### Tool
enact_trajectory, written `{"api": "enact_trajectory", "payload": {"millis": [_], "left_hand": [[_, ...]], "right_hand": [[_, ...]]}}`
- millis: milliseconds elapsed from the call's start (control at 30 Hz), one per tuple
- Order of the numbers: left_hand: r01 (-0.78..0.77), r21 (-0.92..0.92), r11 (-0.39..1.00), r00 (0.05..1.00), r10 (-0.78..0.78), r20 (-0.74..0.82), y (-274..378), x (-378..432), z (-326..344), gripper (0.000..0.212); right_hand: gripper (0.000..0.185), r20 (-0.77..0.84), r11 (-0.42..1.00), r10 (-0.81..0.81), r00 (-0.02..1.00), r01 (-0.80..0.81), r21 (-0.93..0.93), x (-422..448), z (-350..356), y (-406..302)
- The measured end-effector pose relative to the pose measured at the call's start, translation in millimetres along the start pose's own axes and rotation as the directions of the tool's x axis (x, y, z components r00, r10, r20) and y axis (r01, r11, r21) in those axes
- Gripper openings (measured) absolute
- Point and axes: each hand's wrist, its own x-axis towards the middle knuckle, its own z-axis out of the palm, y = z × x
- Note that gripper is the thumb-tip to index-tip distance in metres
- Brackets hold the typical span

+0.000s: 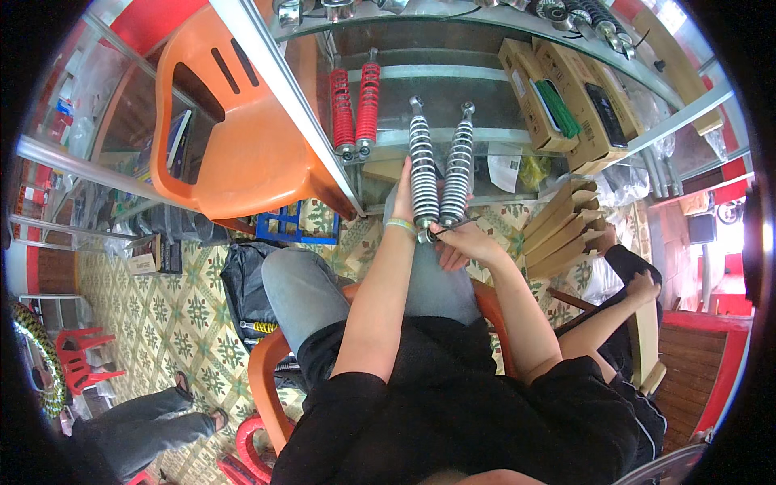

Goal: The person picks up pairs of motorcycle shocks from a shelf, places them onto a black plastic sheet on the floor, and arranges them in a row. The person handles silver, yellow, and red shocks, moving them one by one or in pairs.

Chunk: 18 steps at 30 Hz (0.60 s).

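Two silver coil-spring shock absorbers lie side by side above my knee, the left one (424, 167) and the right one (458, 173), their upper eyelets spread apart. My left hand (405, 197) supports them from the left and from beneath, a pale band around its wrist. At their lower ends is my right hand (462, 242), its thumb and fingers by a thin black cable tie (456, 225) that sticks out from the lower eyelets. Part of each hand is hidden behind the springs. Beyond them, a pair of red shock absorbers (367, 103) rests on the glass shelf.
An orange plastic chair (254, 145) stands left of the glass display case (436, 74). Cardboard boxes (582, 115) sit on its right. Brown cardboard sleeves (561, 230) stand near a seated person (597, 339) on my right. Another person's legs (157, 421) show lower left.
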Motion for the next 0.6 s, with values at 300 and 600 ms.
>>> {"api": "enact_trajectory", "payload": {"millis": [300,600], "left_hand": [[-0.118,0.027,0.993,0.972,0.121,-0.200,11.7,8.6,-34.7,0.061],[-0.209,0.159,0.965,0.932,0.246,-0.266,0.9,9.0,-5.8,0.056]], "right_hand": [[0.076,-0.113,0.982,0.047,0.992,-0.067,-0.179,3.1,0.6,-5.1],[0.078,-0.147,0.986,0.148,0.978,-0.134,0.099,17.3,-5.7,17.5]]}}
